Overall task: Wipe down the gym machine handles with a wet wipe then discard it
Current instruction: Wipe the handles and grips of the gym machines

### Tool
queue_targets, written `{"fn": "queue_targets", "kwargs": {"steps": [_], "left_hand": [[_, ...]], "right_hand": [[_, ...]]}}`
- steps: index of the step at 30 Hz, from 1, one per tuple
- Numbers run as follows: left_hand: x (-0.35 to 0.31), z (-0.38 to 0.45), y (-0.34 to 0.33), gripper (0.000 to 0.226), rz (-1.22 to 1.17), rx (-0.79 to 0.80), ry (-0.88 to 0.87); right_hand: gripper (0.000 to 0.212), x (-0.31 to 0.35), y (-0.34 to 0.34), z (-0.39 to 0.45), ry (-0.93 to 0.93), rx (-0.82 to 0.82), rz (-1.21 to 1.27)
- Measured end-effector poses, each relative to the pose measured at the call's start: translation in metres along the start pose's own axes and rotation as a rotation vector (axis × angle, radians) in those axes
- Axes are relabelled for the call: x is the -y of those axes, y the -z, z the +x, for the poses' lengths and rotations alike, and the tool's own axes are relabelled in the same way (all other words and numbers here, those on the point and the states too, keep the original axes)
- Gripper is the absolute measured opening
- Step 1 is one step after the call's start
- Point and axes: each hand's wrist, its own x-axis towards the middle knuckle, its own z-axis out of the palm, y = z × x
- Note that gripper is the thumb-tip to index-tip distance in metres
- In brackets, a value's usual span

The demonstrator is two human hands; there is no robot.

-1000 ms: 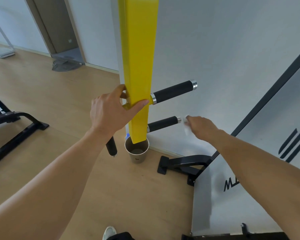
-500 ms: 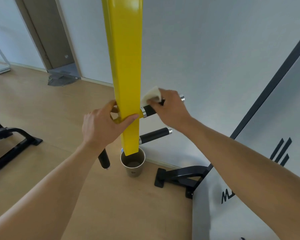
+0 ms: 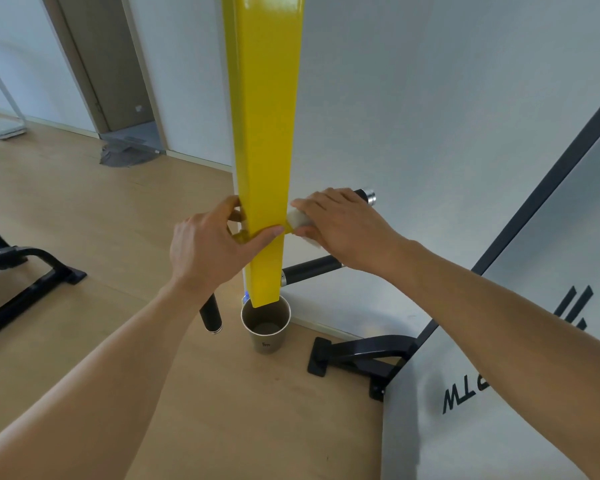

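Right hand (image 3: 343, 230) is draped over the upper black foam-covered handle (image 3: 361, 195), fingers curled down around it, and the white wet wipe (image 3: 300, 218) is sandwiched between palm and grip, hard up against the tall yellow square metal post (image 3: 262, 150). Only a pale fold of the wipe peeks out under the fingertips at the post end, with another scrap showing below the thumb side. The handle's silver end cap pokes out beyond the knuckles.

Left hand (image 3: 212, 244) is clamped on the post itself at the same height, thumb across the near face, fingers wrapped round the far side.

Counting handles: three black grips in sight. The upper one under the right hand, a second lower black handle (image 3: 310, 270) just beneath it on the same side, bare and untouched, and a third black handle (image 3: 210, 313) jutting down on the left below the left wrist.

One brown paper cup (image 3: 265, 329) stands upright on the wooden floor (image 3: 84, 209) at the foot of the post, open mouth up. One wipe, one cup, one post, two hands.

Black steel frame feet (image 3: 357, 355) sit on the floor to the right.
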Motion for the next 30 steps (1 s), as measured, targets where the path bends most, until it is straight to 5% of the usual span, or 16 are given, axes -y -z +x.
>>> {"fn": "queue_targets", "kwargs": {"steps": [9, 13, 19, 26, 30], "left_hand": [[-0.002, 0.001, 0.000, 0.086, 0.013, -0.009, -0.002], [0.001, -0.001, 0.003, 0.084, 0.013, -0.005, -0.009], [-0.007, 0.000, 0.002, 0.084, 0.042, 0.002, 0.008], [-0.004, -0.003, 0.005, 0.086, 0.061, 0.012, 0.032], [-0.003, -0.003, 0.008, 0.082, 0.047, 0.015, 0.009]], "right_hand": [[0.042, -0.011, -0.007, 0.011, 0.117, -0.054, -0.327], [0.039, -0.007, -0.011, 0.017, 0.224, -0.081, -0.309], [0.045, -0.054, -0.004, -0.011, 0.071, -0.073, -0.405], [0.044, 0.006, -0.015, 0.023, 0.270, -0.079, -0.408], [0.029, -0.008, -0.017, 0.011, 0.220, -0.150, -0.409]]}}
